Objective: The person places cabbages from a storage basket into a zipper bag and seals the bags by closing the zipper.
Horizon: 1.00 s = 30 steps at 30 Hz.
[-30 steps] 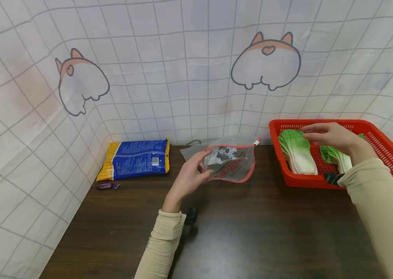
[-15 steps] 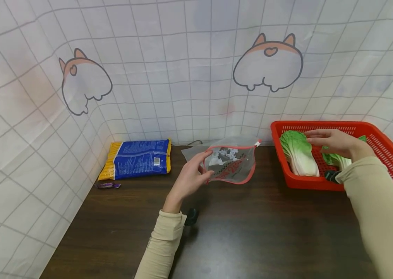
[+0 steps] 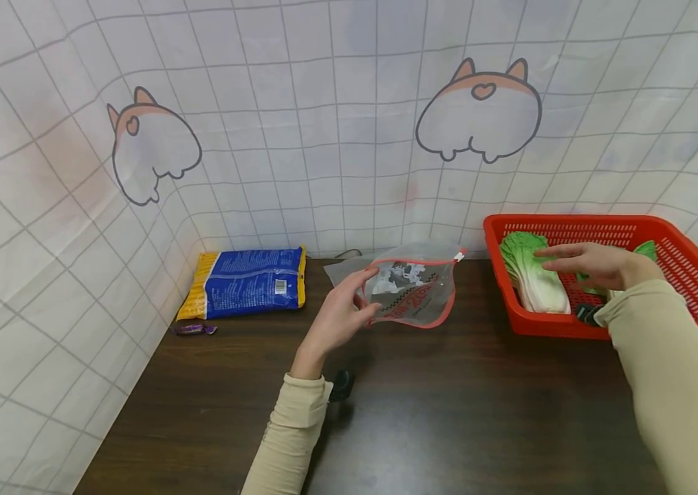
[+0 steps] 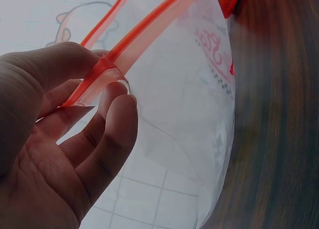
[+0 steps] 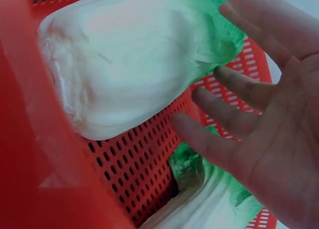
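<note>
A see-through zip bag (image 3: 423,299) with a red zipper edge and a white slider is held up over the table, its mouth spread apart. My left hand (image 3: 339,313) pinches the bag at one end of the red zip; in the left wrist view the thumb and fingers close on the red strip (image 4: 102,69). Over the red basket (image 3: 540,324), my right hand (image 3: 602,265) reaches with fingers spread, holding nothing. Its fingertips are right at the green leaves of a napa cabbage (image 5: 119,64). Below the palm lies a second cabbage (image 5: 214,204), partly hidden by the hand in the head view.
A blue and yellow packet (image 3: 249,282) lies at the back left of the dark wooden table (image 3: 448,412), with a small purple-wrapped sweet (image 3: 194,330) in front of it. A white gridded cloth (image 3: 373,137) hangs close behind and along the left side.
My right hand has come down lower into the basket, closer to the napa cabbage. The left hand keeps its pinch on the bag, and the view has shifted slightly.
</note>
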Available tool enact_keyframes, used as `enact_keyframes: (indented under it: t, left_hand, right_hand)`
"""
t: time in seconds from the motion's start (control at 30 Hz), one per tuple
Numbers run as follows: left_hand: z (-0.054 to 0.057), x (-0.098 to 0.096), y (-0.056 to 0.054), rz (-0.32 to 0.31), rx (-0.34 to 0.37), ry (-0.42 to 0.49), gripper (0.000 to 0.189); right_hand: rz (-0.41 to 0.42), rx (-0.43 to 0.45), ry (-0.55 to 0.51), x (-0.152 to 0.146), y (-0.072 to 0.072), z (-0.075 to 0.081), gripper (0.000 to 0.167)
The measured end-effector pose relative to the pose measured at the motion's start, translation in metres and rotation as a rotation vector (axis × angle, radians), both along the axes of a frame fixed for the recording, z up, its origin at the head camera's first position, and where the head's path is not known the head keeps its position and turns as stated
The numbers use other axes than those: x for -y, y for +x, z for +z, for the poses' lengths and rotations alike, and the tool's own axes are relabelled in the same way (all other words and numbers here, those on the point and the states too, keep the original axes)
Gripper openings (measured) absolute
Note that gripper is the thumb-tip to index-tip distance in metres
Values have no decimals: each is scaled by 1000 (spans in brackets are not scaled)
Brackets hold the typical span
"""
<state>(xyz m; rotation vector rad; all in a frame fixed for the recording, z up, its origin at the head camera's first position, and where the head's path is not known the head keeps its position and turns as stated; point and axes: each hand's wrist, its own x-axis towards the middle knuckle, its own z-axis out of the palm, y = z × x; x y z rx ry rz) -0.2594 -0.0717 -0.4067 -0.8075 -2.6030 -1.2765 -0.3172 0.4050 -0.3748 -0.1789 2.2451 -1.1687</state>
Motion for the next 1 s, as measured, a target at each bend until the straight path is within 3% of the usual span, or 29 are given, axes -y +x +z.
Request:
enact_keyframes:
  t: [0.33, 0.57, 1.0]
  left_hand:
    - [1, -1, 0, 12, -2, -6, 59]
    - [2, -1, 0, 17, -1, -4, 59]
    - [1, -1, 1, 6, 14, -14, 60]
  right_hand:
    - [-20, 131, -25, 0, -2, -5, 75]
    - [-30, 232, -109, -2, -2, -8, 78]
    - [-62, 235, -147, -4, 4, -7, 74]
